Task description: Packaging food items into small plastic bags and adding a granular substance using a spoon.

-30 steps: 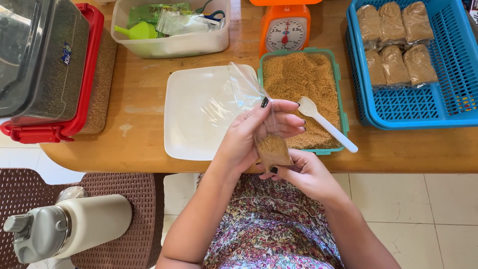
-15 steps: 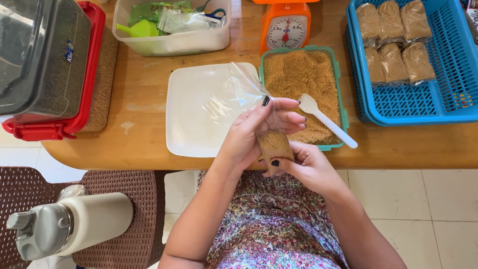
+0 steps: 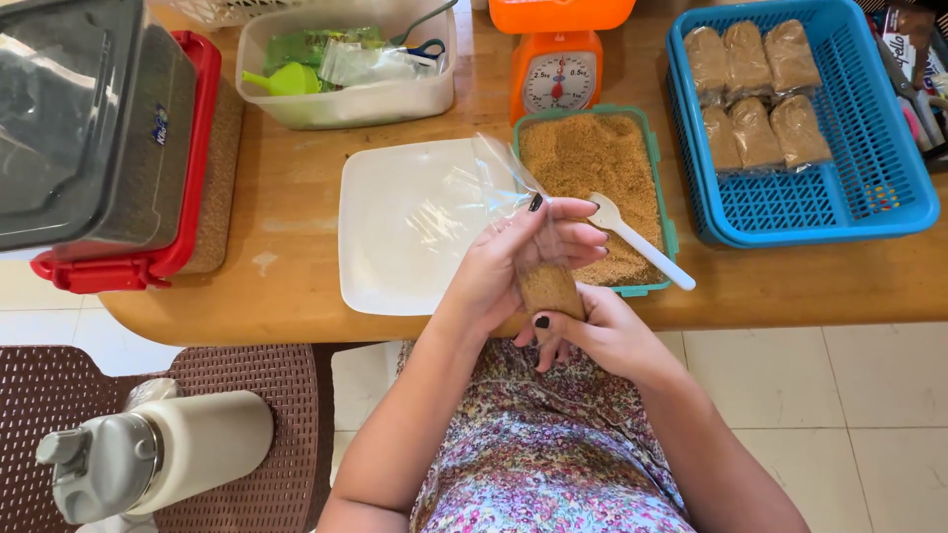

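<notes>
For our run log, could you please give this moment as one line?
left hand: holds clear bag | right hand: supports its filled bottom | white spoon: in crumb tub

A brown wooden table (image 3: 296, 286) with a round near edge filled the far part of the scene. The floor (image 3: 869, 415) below had pale square tiles with thin lines between them. At the near left stood a dark brown woven chair (image 3: 247, 395). Soft, even light fell everywhere.

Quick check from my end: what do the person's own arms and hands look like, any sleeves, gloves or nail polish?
Both forearms are bare, with no sleeves reaching them and no gloves. The left hand and right hand have dark, near-black polished nails. No rings, watch or bracelets show. A floral dress in pink, red and purple covers the lap.
</notes>
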